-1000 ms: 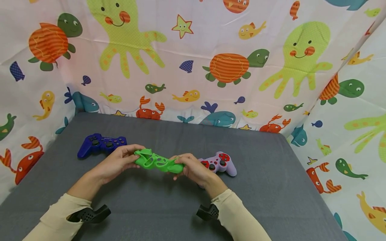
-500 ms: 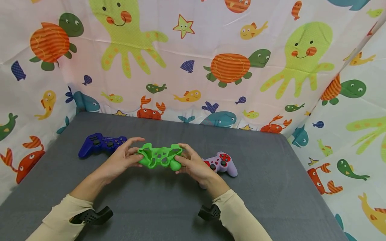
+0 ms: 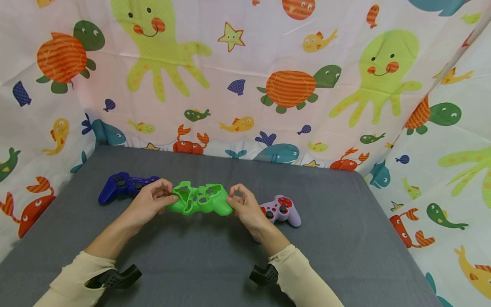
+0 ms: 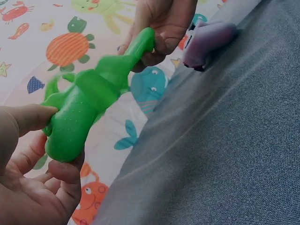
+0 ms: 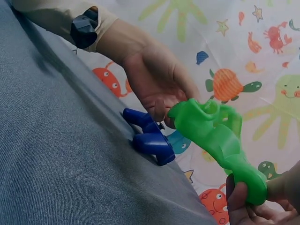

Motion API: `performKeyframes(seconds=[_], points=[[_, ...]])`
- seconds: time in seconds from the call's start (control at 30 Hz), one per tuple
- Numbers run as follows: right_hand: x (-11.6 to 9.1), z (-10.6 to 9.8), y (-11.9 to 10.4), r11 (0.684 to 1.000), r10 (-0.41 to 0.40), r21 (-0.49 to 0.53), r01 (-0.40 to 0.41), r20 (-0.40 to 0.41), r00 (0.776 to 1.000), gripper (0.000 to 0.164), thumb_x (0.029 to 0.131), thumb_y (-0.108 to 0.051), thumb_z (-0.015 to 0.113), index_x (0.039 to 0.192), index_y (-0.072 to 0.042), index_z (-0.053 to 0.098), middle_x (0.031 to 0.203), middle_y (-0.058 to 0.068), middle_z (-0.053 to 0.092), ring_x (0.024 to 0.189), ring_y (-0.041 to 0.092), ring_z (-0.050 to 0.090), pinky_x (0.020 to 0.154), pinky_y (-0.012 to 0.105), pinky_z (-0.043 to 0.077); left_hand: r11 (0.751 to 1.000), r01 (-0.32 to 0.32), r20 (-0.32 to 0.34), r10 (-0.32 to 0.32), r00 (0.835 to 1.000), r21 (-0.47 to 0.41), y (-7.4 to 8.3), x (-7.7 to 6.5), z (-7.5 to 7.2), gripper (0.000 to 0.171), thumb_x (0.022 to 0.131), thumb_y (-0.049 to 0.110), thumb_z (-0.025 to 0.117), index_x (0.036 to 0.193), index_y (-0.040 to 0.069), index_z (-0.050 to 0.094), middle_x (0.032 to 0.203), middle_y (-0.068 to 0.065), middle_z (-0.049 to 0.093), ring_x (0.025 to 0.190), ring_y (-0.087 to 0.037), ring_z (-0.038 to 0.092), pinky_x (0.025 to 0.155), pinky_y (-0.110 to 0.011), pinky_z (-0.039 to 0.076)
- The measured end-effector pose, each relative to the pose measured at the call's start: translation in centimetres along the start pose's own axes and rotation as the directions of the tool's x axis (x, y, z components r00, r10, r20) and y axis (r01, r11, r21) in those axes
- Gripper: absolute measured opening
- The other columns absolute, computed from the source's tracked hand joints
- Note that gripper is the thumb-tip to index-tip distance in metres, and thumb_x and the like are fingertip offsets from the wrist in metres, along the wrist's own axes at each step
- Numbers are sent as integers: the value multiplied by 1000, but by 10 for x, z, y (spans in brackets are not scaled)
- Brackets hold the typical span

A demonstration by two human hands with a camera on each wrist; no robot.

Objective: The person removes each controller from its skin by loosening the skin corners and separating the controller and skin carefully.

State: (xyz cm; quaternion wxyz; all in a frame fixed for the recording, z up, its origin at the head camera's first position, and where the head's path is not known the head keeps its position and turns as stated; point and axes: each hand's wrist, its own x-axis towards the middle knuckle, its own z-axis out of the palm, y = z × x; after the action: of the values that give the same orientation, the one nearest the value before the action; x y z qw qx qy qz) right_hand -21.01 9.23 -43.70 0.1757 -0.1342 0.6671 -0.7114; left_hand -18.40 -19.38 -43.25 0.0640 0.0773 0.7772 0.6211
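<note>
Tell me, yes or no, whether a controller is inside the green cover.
No, in the head view the grey table shows through the holes of the green cover.

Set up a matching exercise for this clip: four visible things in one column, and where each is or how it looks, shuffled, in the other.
Things
1. green cover
2. blue controller
3. purple controller
4. backdrop

Places or looks
A. printed with sea animals
B. on the table, nearer the right hand
C. held up between both hands
D. on the table, nearer the left hand

Pairs: 1-C, 2-D, 3-B, 4-A
</note>
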Motion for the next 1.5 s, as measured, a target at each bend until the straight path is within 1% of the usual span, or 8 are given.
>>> performKeyframes(seconds=[0.17,0.33,0.53,0.7,1.0,1.13,1.27,1.5], points=[[-3,0,-1,998,-23,-51,25,44,999,22,106,0,43,128,1,47,83,-6,61,71,5,57,71,26,51,1000,28,18,-28,999,-4,2,-3,-2,30,101,25,64,122,7,52,120,-5,63,82,-8,53,64,-33,42],[-5,-2,-2,992,-42,-120,49,66,997,39,105,-1,44,144,-4,48,96,2,63,78,9,60,77,36,54,1000,11,43,-11,999,11,0,-3,-4,47,104,26,58,146,8,47,146,-26,52,81,-7,56,64,-32,45],[-5,-4,-3,993,-73,-86,81,98,993,51,102,3,44,153,-7,40,131,28,58,91,11,67,82,42,57,999,-14,52,12,999,47,-2,-3,-6,57,107,31,51,159,23,29,149,-27,49,98,-10,62,68,-32,53],[-4,-4,-3,989,-101,-92,114,129,986,57,100,1,49,155,-7,35,138,31,52,93,11,69,85,47,59,989,-59,81,48,996,134,-1,-5,-8,58,107,35,50,160,28,29,155,-27,41,117,-23,58,73,-38,55],[-3,-3,-4,950,-188,-223,217,145,971,65,95,2,61,155,-8,36,128,32,62,89,4,69,73,43,60,989,-61,133,43,990,134,2,-4,-16,61,107,25,50,162,32,23,142,-29,45,96,-18,62,72,-43,60],[-2,-3,-4,916,-222,-307,259,152,963,68,92,4,64,154,-7,38,118,31,67,86,4,67,68,45,59,994,-33,188,13,982,105,4,-6,-21,61,108,21,50,162,30,24,151,-26,34,88,-21,62,72,-44,61],[-2,-2,-4,914,-224,-308,265,164,961,70,91,5,65,154,-9,39,119,30,68,86,5,68,66,46,59,995,-18,194,-2,981,101,5,-8,-26,57,107,24,53,160,24,31,155,-24,30,82,-20,63,71,-44,61],[-2,-2,-4,922,-232,-279,269,161,959,68,92,4,66,154,-6,39,123,32,65,82,3,68,62,36,56,984,-96,170,70,983,148,8,-6,-30,52,108,32,49,158,22,37,156,-19,38,90,-13,65,71,-41,60]])
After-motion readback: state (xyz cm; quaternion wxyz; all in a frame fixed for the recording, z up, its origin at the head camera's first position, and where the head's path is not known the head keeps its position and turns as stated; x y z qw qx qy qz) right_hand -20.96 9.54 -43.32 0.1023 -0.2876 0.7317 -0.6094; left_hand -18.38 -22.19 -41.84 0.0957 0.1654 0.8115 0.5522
